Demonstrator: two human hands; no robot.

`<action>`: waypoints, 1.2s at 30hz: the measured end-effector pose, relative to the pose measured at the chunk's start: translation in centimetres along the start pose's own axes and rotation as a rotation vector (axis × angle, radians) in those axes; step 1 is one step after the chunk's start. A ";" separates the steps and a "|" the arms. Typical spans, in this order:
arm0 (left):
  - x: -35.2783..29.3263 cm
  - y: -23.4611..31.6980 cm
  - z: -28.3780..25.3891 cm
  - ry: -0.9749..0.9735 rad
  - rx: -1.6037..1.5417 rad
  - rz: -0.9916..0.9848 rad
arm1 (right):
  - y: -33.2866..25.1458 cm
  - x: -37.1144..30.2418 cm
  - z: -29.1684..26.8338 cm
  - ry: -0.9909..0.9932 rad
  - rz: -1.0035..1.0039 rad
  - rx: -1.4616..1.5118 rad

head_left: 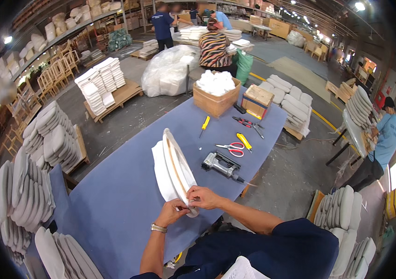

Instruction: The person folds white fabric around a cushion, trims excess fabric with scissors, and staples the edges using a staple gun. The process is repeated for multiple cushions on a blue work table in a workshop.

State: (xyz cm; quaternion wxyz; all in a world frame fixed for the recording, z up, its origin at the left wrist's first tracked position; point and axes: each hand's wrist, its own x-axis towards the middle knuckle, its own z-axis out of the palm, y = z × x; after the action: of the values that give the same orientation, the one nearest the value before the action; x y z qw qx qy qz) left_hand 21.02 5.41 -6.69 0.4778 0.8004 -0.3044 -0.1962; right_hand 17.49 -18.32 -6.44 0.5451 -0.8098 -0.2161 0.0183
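Observation:
A white padded seat cushion (162, 169) stands tilted on its edge on the blue-covered table (114, 195). Between its padding and a pale fabric edge runs a tan strip, apparently a board's rim. At the cushion's near end, my left hand (172, 213) pinches the fabric edge from below, fingers closed. Right beside it, my right hand (202, 197) grips the same edge with bent fingers. The fingertips nearly meet, and the bit of fabric between them is partly hidden. A grey staple gun (220, 165) lies to the right of the cushion, apart from both hands.
Red-handled scissors (232, 148), a yellow utility knife (244, 142), pliers (249, 124) and a yellow screwdriver (205, 125) lie farther up the table. A box of white stuffing (215, 95) and a smaller wooden box (257, 100) stand at its far end. Stacked cushions (23, 195) flank the left.

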 end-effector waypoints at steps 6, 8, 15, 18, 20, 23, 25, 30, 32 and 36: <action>0.7 -1.7 -2.3 -0.169 -0.218 -0.104 | -0.4 0.6 1.1 -0.001 -0.102 -0.059; 0.0 -2.2 -2.7 -0.156 -0.355 -0.186 | -1.0 1.5 1.5 0.007 -0.087 -0.045; -4.6 -2.5 2.9 0.481 -0.442 -0.135 | -2.5 2.3 2.7 0.096 -0.043 -0.121; -6.1 0.1 7.2 0.864 -0.290 -0.128 | -2.4 2.7 3.5 0.104 -0.028 -0.117; -6.8 1.7 9.4 1.002 -0.175 -0.162 | -2.8 3.3 4.0 0.050 -0.006 -0.141; -7.0 3.0 10.4 1.079 -0.024 -0.251 | -4.2 4.2 4.7 -0.028 0.032 -0.137; -6.8 2.7 9.7 1.038 0.011 -0.316 | -3.9 5.0 5.5 0.002 -0.019 -0.174; -6.3 3.0 10.5 1.092 0.183 -0.384 | -1.8 5.4 5.7 -0.027 -0.179 -0.241; -6.1 4.7 9.9 1.011 0.156 -0.485 | -2.0 5.1 5.4 -0.020 -0.141 -0.230; -5.1 5.3 10.5 1.113 0.066 -0.479 | -4.7 5.5 4.6 -0.073 -0.032 -0.319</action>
State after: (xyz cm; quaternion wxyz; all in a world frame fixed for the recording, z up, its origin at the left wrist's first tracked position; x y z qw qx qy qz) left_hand 9.28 0.15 -6.80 0.4828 0.8434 0.1739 0.1594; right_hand 19.73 -10.78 -2.96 0.4017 -0.8813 -0.2488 0.0046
